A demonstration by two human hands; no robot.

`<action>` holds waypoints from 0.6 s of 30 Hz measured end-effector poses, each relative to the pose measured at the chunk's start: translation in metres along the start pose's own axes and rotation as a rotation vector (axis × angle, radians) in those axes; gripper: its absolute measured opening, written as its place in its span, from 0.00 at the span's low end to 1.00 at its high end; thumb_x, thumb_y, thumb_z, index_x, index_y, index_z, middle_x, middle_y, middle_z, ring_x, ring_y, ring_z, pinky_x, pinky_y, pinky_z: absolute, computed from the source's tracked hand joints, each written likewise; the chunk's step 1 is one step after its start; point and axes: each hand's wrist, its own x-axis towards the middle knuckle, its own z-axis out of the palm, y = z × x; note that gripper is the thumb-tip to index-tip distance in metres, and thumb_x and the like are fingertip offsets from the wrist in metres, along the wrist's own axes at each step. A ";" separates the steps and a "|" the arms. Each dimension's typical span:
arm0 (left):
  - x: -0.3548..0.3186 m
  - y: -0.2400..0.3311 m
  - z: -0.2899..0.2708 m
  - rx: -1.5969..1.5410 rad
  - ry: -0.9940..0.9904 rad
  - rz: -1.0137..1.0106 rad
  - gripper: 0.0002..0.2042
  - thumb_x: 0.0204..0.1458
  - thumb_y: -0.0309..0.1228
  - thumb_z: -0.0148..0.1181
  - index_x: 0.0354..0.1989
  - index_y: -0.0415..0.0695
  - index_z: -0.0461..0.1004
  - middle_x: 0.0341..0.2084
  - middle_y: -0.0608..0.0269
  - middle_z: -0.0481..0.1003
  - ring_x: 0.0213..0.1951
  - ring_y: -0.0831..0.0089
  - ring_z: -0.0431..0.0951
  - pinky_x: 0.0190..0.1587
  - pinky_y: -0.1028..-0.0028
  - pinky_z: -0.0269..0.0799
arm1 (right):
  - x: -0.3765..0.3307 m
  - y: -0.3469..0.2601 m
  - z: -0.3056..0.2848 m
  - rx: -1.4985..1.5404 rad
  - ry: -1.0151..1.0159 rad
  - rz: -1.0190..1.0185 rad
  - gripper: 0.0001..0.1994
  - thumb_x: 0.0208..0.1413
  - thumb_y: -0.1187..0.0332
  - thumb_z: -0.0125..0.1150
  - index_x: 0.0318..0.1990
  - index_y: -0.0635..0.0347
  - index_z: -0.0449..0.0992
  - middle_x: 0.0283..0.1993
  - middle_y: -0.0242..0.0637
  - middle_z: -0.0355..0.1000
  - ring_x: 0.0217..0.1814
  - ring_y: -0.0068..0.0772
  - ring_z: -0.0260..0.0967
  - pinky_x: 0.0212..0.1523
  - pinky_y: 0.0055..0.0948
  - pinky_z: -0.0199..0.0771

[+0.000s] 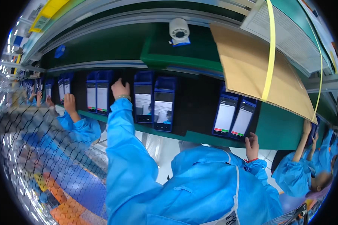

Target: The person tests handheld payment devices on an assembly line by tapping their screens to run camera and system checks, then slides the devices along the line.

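Note:
My left hand (121, 90) is stretched forward over the black mat, fingers slightly bent and apart, with nothing seen in it. To its left lies a pair of blue handheld terminals (97, 98) with light screens. Just to its right are two more terminals, one (143, 103) slightly farther off than the other (163, 111); their screens show a camera-like picture. My right hand (252, 145) rests at the near bench edge, fingers loosely spread. It is beside the lower corner of a right-hand pair, a terminal (225, 115) and its neighbour (243, 119), both with red and green bars on screen.
A brown cardboard sheet (266, 71) with a yellow strap (270, 48) overhangs the right side. A white round device (179, 30) stands on the green ledge behind the mat. Co-workers in blue sleeves (80, 129) sit left and right, one hand (69, 103) near further terminals.

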 end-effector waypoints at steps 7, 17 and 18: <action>0.010 0.003 -0.004 0.032 -0.089 -0.171 0.29 0.31 0.51 0.62 0.38 0.42 0.71 0.35 0.47 0.71 0.39 0.51 0.70 0.42 0.59 0.65 | -0.024 0.006 0.004 0.145 0.072 0.094 0.16 0.50 0.72 0.54 0.47 0.63 0.63 0.27 0.33 0.64 0.25 0.21 0.61 0.27 0.19 0.64; 0.001 0.011 0.002 -0.110 -0.328 -0.324 0.34 0.29 0.52 0.66 0.43 0.41 0.67 0.39 0.50 0.68 0.42 0.52 0.68 0.46 0.60 0.63 | -0.047 -0.097 0.102 0.116 0.082 0.136 0.16 0.50 0.72 0.54 0.47 0.64 0.63 0.26 0.37 0.68 0.26 0.24 0.66 0.27 0.21 0.66; -0.003 0.016 0.002 -0.104 -0.308 -0.311 0.33 0.30 0.51 0.65 0.42 0.41 0.67 0.39 0.49 0.68 0.41 0.51 0.68 0.44 0.59 0.64 | -0.048 -0.105 0.111 0.128 0.101 0.131 0.17 0.49 0.72 0.55 0.47 0.65 0.63 0.28 0.37 0.67 0.28 0.24 0.65 0.28 0.21 0.66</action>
